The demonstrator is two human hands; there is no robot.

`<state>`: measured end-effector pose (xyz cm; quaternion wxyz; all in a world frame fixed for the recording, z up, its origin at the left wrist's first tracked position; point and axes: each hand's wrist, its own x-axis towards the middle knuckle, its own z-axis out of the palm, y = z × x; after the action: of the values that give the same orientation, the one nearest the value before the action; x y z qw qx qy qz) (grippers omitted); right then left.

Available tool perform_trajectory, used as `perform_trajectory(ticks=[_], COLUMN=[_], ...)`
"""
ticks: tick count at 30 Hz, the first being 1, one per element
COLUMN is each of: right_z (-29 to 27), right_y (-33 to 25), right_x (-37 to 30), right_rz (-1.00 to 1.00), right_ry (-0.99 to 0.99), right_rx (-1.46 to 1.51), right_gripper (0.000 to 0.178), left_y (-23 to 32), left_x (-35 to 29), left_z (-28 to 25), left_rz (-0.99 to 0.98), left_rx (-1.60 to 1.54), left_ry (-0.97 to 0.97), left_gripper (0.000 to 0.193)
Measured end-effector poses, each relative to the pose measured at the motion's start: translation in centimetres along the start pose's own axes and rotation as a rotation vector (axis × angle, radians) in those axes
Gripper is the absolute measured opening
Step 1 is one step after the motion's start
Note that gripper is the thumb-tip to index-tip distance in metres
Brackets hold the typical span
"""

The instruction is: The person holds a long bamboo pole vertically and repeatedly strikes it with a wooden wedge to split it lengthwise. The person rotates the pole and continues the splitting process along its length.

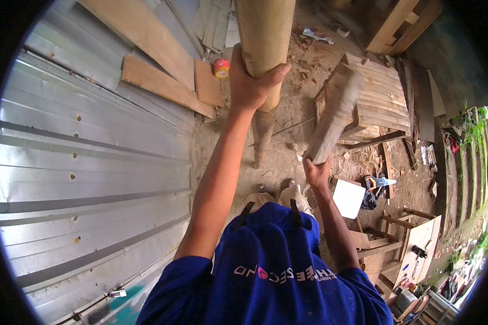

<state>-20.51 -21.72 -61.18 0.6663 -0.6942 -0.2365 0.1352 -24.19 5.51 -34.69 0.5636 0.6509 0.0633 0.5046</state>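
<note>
A thick, pale bamboo pole (265, 35) runs from the top edge down to the ground in front of me, standing roughly upright. My left hand (253, 84) is wrapped round it, the thumb lying across its near side; most of the fingers are hidden behind it. In my right hand (316, 172) is the lower end of a stout, rough wooden club (335, 119). The club tilts up and to the right, apart from the pole, and its upper end is blurred.
Corrugated metal sheeting (92, 162) lines the left, with boards (162, 84) against it. A red tin (221, 68) sits beyond them. To the right are a slatted wooden bench (382, 95), a white panel (348, 198), a handsaw (379, 182) and a wooden frame (417, 249).
</note>
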Motion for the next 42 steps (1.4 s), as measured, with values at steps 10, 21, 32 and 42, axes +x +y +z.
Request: perform_trajectory(ticks=[10,21,32,42], right_z=[0.2,-3.6,-8.0,-5.3], right_y=[1.4,1.9,10.5,6.5], right_x=[-0.3,1.1,0.5,-0.5], right_rz=[0.229,0.392,0.363,0.146], right_ry=[-0.049,0.053,-0.013,-0.336], right_rx=[-0.251,-0.136,-0.518,-0.699], right_gripper=[0.047,0.035,0.029,0.035], left_y=[0.3,0.0,-1.8,-2.5], left_x=[0.0,0.3,1.0,0.5], left_z=[0.0,-0.6,-5.6,-7.0], left_rz=[-0.033,-0.071,-0.021,-0.078], left_rx=[-0.038,-0.055,-0.071,-0.101], left_ry=[0.004,0.028,-0.029,-0.05], left_gripper=[0.069,0.077,0.072,0.076])
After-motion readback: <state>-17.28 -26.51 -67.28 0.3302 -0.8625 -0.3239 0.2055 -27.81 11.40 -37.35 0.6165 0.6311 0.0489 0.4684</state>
